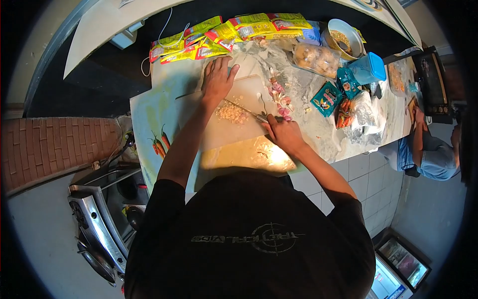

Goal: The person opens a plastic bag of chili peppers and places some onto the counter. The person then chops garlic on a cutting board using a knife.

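Observation:
My right hand (285, 132) is wrapped round the handle of a knife (244, 108), whose blade lies across a pale cutting board (214, 134). Beside the blade, on the board, is a heap of chopped pale pieces (232, 113). My left hand (218, 78) rests at the board's far left edge, fingers spread and pointing away from me, with nothing in it. Purple-pink peels (284, 107) lie just right of the board. A spoon-like metal utensil (263, 99) is on the board's right part.
Yellow-green packets (219, 37) line the back. Red chillies (159, 144) lie at left. At right are a bowl (343, 40), a food pack (316, 59), a blue container (369, 69), teal packets (326, 98) and plastic bags (366, 119). Another person (433, 149) is at far right.

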`<state>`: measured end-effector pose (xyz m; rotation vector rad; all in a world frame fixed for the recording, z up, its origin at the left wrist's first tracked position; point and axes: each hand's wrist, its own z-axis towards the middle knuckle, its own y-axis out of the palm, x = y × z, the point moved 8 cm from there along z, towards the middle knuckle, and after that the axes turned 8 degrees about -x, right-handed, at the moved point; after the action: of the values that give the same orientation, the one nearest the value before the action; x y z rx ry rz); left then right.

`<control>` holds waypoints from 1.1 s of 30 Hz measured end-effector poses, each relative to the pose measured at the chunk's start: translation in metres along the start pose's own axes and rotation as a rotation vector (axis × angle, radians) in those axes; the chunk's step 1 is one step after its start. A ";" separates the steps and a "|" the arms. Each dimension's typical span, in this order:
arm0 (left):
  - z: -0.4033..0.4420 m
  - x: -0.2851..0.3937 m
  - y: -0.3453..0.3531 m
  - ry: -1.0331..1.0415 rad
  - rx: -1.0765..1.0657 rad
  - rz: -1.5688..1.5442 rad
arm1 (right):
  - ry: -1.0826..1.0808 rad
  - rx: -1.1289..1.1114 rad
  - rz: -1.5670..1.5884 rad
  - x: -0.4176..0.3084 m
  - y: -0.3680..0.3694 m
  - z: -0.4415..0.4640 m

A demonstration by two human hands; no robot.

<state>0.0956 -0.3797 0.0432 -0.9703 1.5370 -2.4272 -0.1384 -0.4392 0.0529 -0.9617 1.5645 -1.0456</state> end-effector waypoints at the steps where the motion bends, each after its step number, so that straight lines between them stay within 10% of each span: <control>1: -0.001 -0.003 0.000 -0.017 -0.003 -0.030 | -0.016 -0.010 -0.021 -0.002 -0.011 0.002; 33: 0.002 -0.008 -0.006 -0.029 0.043 -0.151 | 0.053 -0.091 0.016 -0.008 -0.023 0.005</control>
<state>0.1044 -0.3749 0.0449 -1.1480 1.4446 -2.5221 -0.1302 -0.4397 0.0763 -0.9887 1.6732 -1.0034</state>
